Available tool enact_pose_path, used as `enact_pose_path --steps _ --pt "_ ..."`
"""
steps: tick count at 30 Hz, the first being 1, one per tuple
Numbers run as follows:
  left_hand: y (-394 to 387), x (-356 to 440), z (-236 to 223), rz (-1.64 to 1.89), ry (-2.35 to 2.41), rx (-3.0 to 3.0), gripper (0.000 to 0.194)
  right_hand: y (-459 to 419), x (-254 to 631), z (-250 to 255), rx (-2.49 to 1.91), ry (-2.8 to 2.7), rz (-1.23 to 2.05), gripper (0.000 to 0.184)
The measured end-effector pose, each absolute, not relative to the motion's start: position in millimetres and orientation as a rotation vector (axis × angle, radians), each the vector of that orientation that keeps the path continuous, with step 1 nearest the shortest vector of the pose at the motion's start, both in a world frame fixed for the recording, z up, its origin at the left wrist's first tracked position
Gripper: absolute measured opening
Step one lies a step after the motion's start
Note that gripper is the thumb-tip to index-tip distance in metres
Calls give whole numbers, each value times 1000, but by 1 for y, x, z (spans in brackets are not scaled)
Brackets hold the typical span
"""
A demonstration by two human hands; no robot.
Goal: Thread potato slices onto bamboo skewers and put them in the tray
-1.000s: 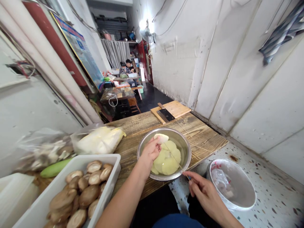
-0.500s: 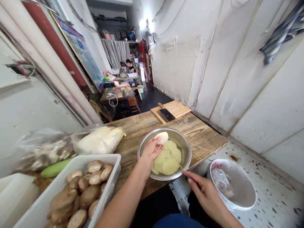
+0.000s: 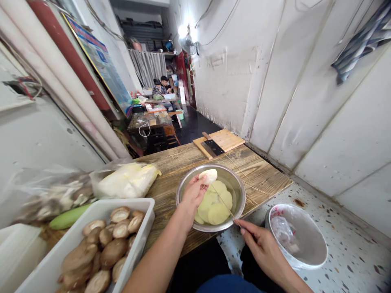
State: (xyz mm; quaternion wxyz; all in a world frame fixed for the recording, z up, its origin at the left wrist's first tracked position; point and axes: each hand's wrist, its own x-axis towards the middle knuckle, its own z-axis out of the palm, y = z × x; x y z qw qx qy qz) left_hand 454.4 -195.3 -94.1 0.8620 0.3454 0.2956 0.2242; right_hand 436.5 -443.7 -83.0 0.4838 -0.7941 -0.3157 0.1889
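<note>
Over the left part of a steel bowl (image 3: 241, 203), my left hand (image 3: 194, 191) pinches a pale potato slice (image 3: 208, 176). My right hand (image 3: 256, 236), by the bowl's near right rim, is closed on the end of a thin wooden skewer (image 3: 224, 203). The skewer slants across the bowl up to the slice, its far tip meeting the slice near my left fingers. Whether it passes through is hard to make out. Several round potato slices (image 3: 217, 212) lie in the bowl below.
Loose skewers (image 3: 255, 187) lie right of the bowl. A cleaver (image 3: 214, 147) rests on a cutting board (image 3: 230, 140) behind it. A crate (image 3: 149, 207) of shiitake mushrooms (image 3: 113, 252) and bagged food (image 3: 125, 181) stand left. A lined bin (image 3: 317, 244) is at right. Two people sit far back.
The view has shifted very slightly. Both hands, the slice and the skewer keep nearly the same places; the slice looks tilted a little differently.
</note>
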Motion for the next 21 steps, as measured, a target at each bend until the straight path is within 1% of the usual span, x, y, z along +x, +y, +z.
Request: enact_pose_path --steps 8,15,21 --pt "-201 453 -88 498 607 776 28 -444 438 -84 -1937 -778 435 43" --pt "-202 455 -90 519 587 756 25 -445 437 -84 -1944 -809 400 40" --pt "-201 456 -91 539 602 746 24 -445 436 -80 -1965 -820 388 42"
